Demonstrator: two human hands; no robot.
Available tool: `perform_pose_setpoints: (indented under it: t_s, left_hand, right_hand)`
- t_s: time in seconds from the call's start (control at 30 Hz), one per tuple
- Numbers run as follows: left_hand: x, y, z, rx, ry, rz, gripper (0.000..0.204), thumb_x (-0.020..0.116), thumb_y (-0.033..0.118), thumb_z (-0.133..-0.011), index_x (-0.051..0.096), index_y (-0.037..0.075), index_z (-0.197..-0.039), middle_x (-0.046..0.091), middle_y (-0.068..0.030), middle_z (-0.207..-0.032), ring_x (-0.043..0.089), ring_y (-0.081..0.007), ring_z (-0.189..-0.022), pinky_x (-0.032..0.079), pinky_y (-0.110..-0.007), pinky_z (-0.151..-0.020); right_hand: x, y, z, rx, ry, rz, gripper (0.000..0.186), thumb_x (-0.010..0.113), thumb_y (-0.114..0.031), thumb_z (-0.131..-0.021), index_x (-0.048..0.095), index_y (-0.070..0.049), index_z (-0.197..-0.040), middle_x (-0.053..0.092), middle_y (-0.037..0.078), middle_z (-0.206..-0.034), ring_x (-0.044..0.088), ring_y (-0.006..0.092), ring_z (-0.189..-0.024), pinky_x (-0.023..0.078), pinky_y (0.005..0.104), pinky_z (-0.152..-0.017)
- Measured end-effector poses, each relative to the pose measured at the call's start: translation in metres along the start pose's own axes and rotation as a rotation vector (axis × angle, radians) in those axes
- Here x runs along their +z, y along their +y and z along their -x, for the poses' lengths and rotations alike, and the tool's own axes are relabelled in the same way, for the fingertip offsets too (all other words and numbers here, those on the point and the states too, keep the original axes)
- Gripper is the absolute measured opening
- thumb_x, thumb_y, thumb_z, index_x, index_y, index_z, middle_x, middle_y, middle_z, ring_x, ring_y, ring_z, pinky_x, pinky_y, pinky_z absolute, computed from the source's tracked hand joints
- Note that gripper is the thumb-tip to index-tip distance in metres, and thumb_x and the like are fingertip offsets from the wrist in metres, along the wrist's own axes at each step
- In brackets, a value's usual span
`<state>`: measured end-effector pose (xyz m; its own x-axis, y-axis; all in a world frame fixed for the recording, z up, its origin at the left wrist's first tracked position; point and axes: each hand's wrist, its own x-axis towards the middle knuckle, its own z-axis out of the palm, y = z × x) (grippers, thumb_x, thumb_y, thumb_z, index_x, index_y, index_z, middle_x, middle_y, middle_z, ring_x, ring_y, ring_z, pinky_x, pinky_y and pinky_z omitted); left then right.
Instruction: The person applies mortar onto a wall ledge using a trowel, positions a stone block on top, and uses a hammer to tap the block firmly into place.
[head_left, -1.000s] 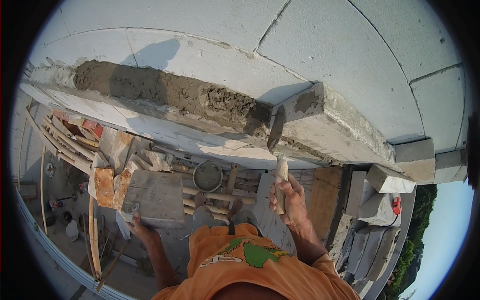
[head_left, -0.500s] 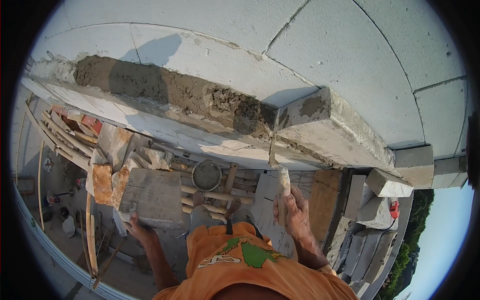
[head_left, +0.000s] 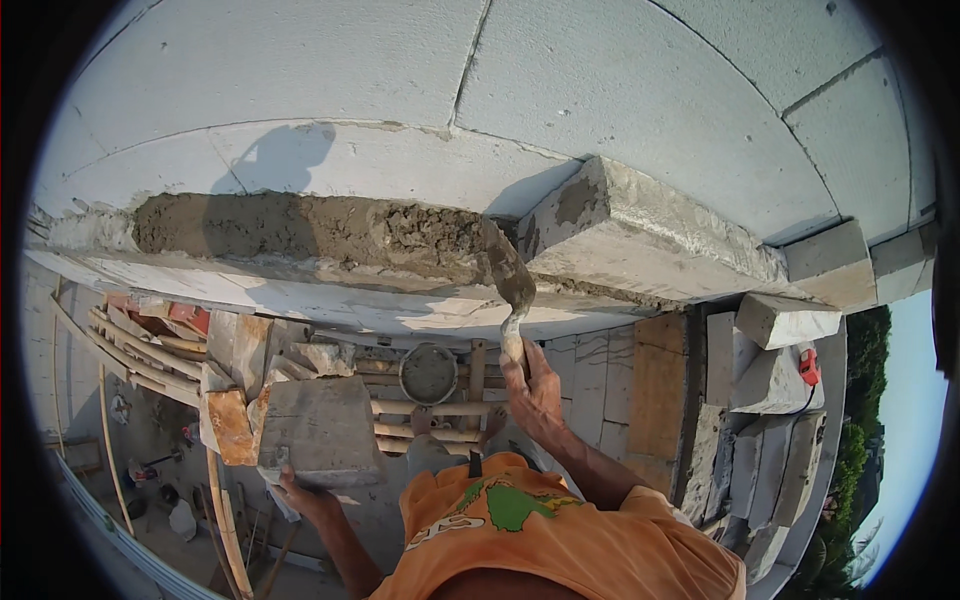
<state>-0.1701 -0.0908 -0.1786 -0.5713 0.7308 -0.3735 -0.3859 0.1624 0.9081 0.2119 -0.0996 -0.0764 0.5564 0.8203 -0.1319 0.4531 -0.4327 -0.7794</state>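
My right hand [head_left: 535, 398] is wrapped round the handle of a trowel [head_left: 512, 278]. Its mortar-smeared blade touches the right end of a rough strip of wet mortar [head_left: 350, 232] spread along the wall ledge. Just right of the blade, a pale block [head_left: 655, 235] sits on the ledge against the wall. Lower left, my left hand [head_left: 305, 497] grips the near edge of a grey block [head_left: 320, 430]. The block lies level beside a pile of other pieces; whether it rests on anything underneath is hidden.
White block wall [head_left: 350, 70] rises beyond the ledge. A round bucket [head_left: 403, 382] of mortar stands below on bamboo poles [head_left: 150, 352], near my feet. Broken blocks [head_left: 232, 425] are piled left. At right are stacked blocks [head_left: 765, 460] and a red tape measure [head_left: 809, 366].
The trowel has turned to show its blade face, and now lies against the mortar's end beside the laid block. The whole view has shifted. My left hand stays on the grey block.
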Motion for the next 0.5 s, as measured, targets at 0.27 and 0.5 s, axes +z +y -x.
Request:
perform_pose_setpoints:
  t_s: [0.27,0.5]
  left_hand:
    - [0.011,0.013,0.0,-0.008,0.006,-0.012,0.074,0.07,0.035,-0.08,0.04,0.004,-0.141,0.046,-0.0153,-0.137,0.048,-0.0328,-0.124,0.04,-0.05,-0.105]
    - [0.016,0.034,-0.001,-0.067,-0.07,0.061,0.068,0.068,0.036,-0.081,0.044,0.007,-0.138,0.047,-0.0125,-0.135,0.047,-0.0316,-0.127,0.039,-0.049,-0.107]
  right_hand:
    - [0.006,-0.051,0.021,0.397,0.0,-0.769,0.036,0.07,-0.019,-0.091,0.047,-0.002,-0.113,0.055,0.009,-0.092,0.058,0.0144,-0.076,0.052,0.0324,-0.059]
    - [-0.013,-0.036,0.081,0.401,0.015,-0.772,0.032,0.068,-0.014,-0.092,0.043,-0.004,-0.109,0.054,0.008,-0.089,0.055,0.0129,-0.066,0.05,0.0304,-0.051]
